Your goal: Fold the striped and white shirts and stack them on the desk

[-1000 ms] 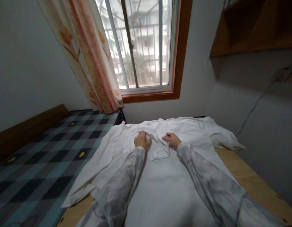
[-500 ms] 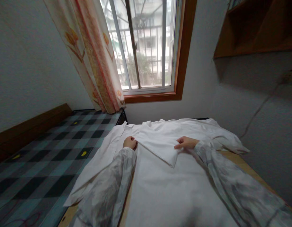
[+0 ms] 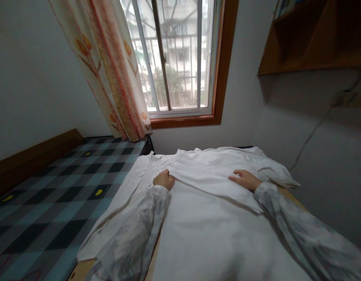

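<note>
A white shirt [image 3: 206, 230], or a similar long garment, lies spread out in front of me. One part of it is folded over as a flap [image 3: 209, 177] that runs from my left hand towards the right. My left hand [image 3: 164, 180] is closed on the left end of this flap. On the flap's right part rests my right hand [image 3: 245, 179], its fingers stretched out and apart on the cloth. Both forearms are in loose grey-patterned sleeves.
A wooden tabletop [image 3: 291, 197] shows beneath the cloth. At the left is a bed with a checked cover [image 3: 72, 191]. Behind are a window [image 3: 180, 70] and a flowered curtain [image 3: 116, 78]. A wooden shelf [image 3: 312, 47] and a cable [image 3: 312, 134] are on the right wall.
My right hand has moved to the right and its fingers have opened. The folded flap now reaches further right and lies flatter. My left hand keeps its hold at the left end.
</note>
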The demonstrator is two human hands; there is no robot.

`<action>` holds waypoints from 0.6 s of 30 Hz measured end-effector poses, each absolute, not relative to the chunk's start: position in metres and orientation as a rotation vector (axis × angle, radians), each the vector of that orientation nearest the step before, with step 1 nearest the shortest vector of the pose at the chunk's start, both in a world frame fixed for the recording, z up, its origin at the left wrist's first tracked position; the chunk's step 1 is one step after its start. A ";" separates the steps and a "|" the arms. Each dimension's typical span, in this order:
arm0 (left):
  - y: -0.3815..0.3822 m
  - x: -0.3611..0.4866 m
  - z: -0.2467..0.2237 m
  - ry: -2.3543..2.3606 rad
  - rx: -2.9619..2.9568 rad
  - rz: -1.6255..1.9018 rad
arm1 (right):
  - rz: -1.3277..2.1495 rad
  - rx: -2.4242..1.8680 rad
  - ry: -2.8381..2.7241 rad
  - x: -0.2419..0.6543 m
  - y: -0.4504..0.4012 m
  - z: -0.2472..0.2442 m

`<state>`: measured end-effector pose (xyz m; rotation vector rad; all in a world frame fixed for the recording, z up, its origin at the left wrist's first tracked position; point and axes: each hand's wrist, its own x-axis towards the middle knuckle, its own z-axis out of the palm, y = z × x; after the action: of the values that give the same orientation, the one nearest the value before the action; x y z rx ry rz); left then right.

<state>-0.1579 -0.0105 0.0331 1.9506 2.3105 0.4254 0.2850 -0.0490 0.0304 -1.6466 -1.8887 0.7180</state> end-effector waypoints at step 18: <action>0.015 -0.179 0.028 1.941 1.872 0.412 | 0.602 -1.761 -2.388 0.326 -0.093 -0.004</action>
<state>-0.1790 0.0150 0.0283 1.8725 1.9414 0.4125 0.3259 -0.0925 -0.0039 -1.7613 -2.3883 0.6016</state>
